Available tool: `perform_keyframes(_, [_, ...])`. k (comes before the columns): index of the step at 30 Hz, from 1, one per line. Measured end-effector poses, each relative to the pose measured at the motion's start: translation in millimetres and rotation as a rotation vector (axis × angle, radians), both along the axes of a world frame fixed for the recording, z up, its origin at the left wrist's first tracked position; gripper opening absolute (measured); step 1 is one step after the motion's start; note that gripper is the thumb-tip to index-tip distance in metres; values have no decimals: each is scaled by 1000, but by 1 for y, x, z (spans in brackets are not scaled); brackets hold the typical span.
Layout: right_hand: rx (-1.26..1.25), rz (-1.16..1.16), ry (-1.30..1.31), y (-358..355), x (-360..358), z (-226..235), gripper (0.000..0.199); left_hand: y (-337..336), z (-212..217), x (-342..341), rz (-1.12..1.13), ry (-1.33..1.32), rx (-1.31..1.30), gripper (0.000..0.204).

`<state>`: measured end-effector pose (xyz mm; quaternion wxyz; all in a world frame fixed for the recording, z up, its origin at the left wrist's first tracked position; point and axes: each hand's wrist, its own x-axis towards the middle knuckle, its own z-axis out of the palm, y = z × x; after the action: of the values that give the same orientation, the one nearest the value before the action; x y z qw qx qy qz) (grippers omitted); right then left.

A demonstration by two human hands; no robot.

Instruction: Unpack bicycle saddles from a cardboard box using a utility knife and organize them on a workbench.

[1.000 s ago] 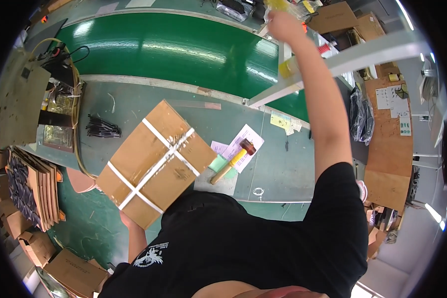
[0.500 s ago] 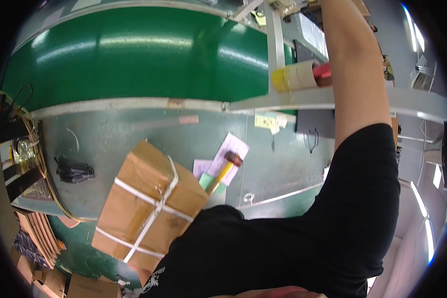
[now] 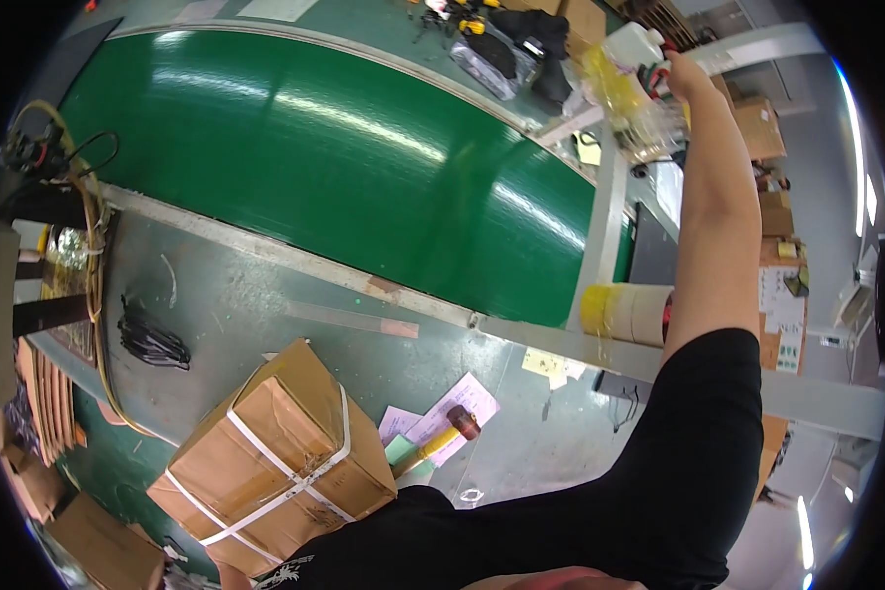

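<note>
A brown cardboard carton (image 3: 295, 418) bound with crossed white straps sits tilted at the lower left, against my black shirt. Only a little of my left hand (image 3: 228, 572) shows, at the carton's bottom edge; its fingers are hidden. My right arm stretches far to the upper right. There my right hand (image 3: 680, 79) has its fingers curled in beside a white bottle (image 3: 631, 47) and a small red and dark item (image 3: 651, 77); what they grip is too small to make out. Below them hangs a clear plastic holder (image 3: 649, 133) with yellow tape.
A yellow-handled hammer (image 3: 438, 444) lies over paper slips (image 3: 462, 403) beside the carton. Black ties (image 3: 154, 339) lie to its left. Across the bench runs a green conveyor belt (image 3: 315, 147), with a pale metal frame (image 3: 600, 236) at its right. Tape rolls (image 3: 624, 313) sit on the frame's rail.
My view has turned and shifted, bringing my right hand and the far end of the bench into sight. The carton appears lower and further left in view.
</note>
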<state>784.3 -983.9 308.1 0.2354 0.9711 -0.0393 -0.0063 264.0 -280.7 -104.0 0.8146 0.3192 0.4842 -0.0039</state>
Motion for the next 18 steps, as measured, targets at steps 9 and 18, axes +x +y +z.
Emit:
perform_keyframes(9, [-207, 60, 4, 2, -23, 4, 25, 20, -6, 53, 29, -97, -3, 47])
perform_keyframes(18, [-192, 72, -330, 35, -8, 99, 23, 58, 5, 72, -22, -125, -24, 47])
